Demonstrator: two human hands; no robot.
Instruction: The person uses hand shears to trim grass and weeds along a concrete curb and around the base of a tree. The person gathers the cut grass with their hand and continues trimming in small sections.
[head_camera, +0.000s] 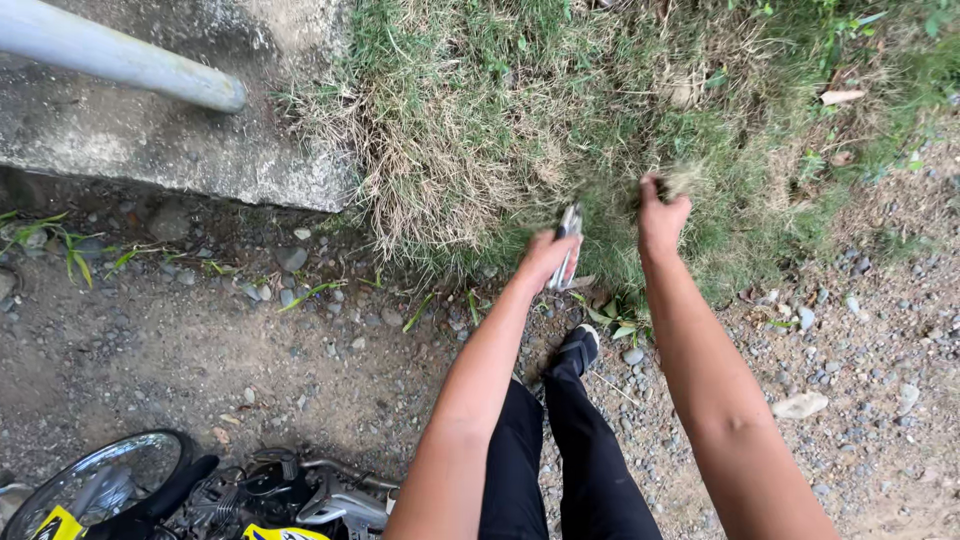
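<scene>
Grass (600, 120) fills the bank ahead. The left hand (545, 262) has its grip closed around metal shears (568, 240) at the turf's edge; the right hand (662, 215) clenches a grass tuft (680, 180) just beside.

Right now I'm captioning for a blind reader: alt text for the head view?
Seen from above, a person's left hand holds a metal cutting tool at a grass clump while the right hand grips a tuft. Gravel ground, a concrete slab and a motorcycle lie nearby.
</scene>
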